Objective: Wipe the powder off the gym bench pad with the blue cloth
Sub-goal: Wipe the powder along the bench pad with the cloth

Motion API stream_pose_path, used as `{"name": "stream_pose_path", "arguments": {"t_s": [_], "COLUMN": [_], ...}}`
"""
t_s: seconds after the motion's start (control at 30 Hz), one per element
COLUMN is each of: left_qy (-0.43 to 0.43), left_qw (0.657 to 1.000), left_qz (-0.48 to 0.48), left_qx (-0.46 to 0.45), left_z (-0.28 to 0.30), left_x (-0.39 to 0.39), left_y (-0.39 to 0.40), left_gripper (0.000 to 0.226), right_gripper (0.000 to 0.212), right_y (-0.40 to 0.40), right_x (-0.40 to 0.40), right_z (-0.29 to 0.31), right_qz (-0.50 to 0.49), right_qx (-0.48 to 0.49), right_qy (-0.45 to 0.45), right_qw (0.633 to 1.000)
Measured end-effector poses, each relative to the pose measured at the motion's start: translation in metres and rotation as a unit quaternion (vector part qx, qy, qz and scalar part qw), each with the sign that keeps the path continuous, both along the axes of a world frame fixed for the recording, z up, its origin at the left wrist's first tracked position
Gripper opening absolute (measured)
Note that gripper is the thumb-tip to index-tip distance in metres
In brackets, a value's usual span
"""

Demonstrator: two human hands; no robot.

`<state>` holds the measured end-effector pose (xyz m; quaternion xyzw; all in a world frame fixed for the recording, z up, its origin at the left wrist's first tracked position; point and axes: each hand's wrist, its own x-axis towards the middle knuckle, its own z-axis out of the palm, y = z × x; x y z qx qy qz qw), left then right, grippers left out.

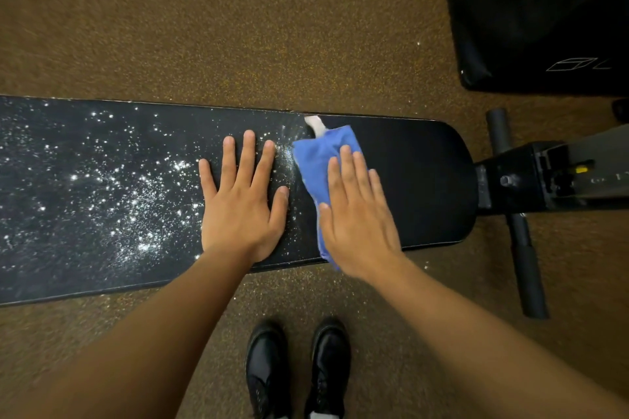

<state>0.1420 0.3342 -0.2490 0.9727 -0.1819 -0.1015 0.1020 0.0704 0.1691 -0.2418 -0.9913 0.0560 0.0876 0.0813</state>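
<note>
A long black gym bench pad (418,180) runs left to right across the view. White powder (136,201) speckles its left half, thickest near the front; the right end looks free of powder. A thin ridge of powder lies along the left edge of the blue cloth (316,163). My right hand (357,214) presses flat on the cloth, fingers together, pointing away from me. My left hand (241,201) rests flat on the pad just left of the cloth, fingers spread, holding nothing. A small white patch (315,122) shows at the pad's far edge, above the cloth.
The bench's metal frame (558,173) and a black crossbar with foam grips (520,238) stick out at the right. A black padded block with white markings (544,17) sits at the top right. Brown speckled floor surrounds the bench. My two black shoes (296,371) stand near the front edge.
</note>
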Motion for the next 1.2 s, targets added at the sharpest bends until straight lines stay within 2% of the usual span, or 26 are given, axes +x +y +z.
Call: {"name": "stream_pose_path", "arguments": {"t_s": [0.13,0.2,0.27,0.33,0.43,0.57,0.67,0.73,0.8,0.9,0.97,1.1,1.2], "left_qy": [-0.002,-0.002,-0.004,-0.007,-0.005,-0.003,-0.001,-0.003,-0.001,-0.002,-0.007,-0.007,-0.008], "left_qw": [1.0,1.0,1.0,1.0,1.0,1.0,1.0,1.0,1.0,1.0,1.0,1.0,1.0], "left_qz": [0.001,0.001,0.002,0.002,0.006,0.003,0.004,0.004,0.004,0.002,0.001,0.001,0.003], "left_qx": [0.0,0.002,0.001,-0.004,-0.01,-0.007,-0.006,-0.006,-0.009,-0.016,-0.017,-0.019,-0.011], "left_z": [0.0,-0.001,-0.001,-0.002,-0.001,-0.001,-0.001,-0.001,-0.002,-0.002,-0.002,-0.003,-0.004], "left_x": [-0.001,-0.001,-0.001,-0.001,-0.001,-0.002,-0.001,-0.001,-0.001,0.0,-0.001,-0.001,-0.001], "left_y": [0.0,-0.001,-0.002,-0.002,-0.001,0.0,-0.001,-0.002,-0.001,-0.001,0.0,0.001,0.0], "left_gripper": [0.067,0.067,0.067,0.067,0.067,0.066,0.066,0.066,0.067,0.067,0.066,0.066,0.066], "right_gripper": [0.066,0.068,0.067,0.067,0.067,0.068,0.069,0.069,0.067,0.066,0.066,0.068,0.068], "right_y": [-0.021,-0.008,0.01,0.02,0.002,-0.019,-0.005,0.012,0.03,0.017,-0.009,-0.019,0.012], "right_x": [0.046,0.065,0.059,0.029,-0.01,0.021,0.055,0.055,0.034,-0.002,-0.004,0.046,0.062], "right_z": [0.0,0.001,0.0,0.001,-0.001,-0.003,0.0,0.0,-0.001,-0.001,0.0,0.002,0.001], "right_qz": [-0.138,-0.167,-0.13,-0.042,0.026,-0.062,-0.138,-0.117,-0.043,0.024,-0.009,-0.16,-0.147], "right_qx": [-0.032,-0.021,-0.007,-0.006,-0.002,-0.022,-0.014,-0.001,0.005,0.014,-0.004,-0.019,0.005], "right_qy": [-0.002,-0.005,-0.012,-0.016,-0.01,-0.018,-0.014,-0.018,-0.028,-0.012,0.005,-0.003,-0.012], "right_qw": [0.99,0.986,0.991,0.999,1.0,0.998,0.99,0.993,0.999,1.0,1.0,0.987,0.989]}}
